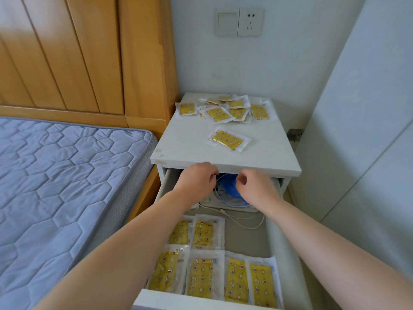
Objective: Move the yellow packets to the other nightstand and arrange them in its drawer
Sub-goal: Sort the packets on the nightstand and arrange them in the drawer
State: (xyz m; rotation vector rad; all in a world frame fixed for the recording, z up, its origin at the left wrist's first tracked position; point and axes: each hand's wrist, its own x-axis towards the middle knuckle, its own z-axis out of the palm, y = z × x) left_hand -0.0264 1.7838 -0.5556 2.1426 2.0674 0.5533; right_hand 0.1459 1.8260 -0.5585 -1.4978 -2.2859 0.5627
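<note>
Both hands reach under the top of the white nightstand [190,142] into the back of its pulled-out drawer [288,253]. The left hand [196,180] and right hand [257,189] curl their fingers among thin white cables [241,219] and a crumpled blue thing [229,183]; whether either grips anything cannot be told. Six yellow patterned packets in clear wrappers [237,280] lie in two rows at the drawer's front, partly behind the left forearm, while a loose heap of packets [218,114] and one single packet [227,139] lie on top, beside a blue quilted mattress [55,175].

A home bedroom: a bare quilted mattress [67,175] at nine o'clock, its wooden headboard [89,52] at eleven, a white nightstand [190,139] beside the bed, wall switch [226,23] and socket [249,22] at twelve.
</note>
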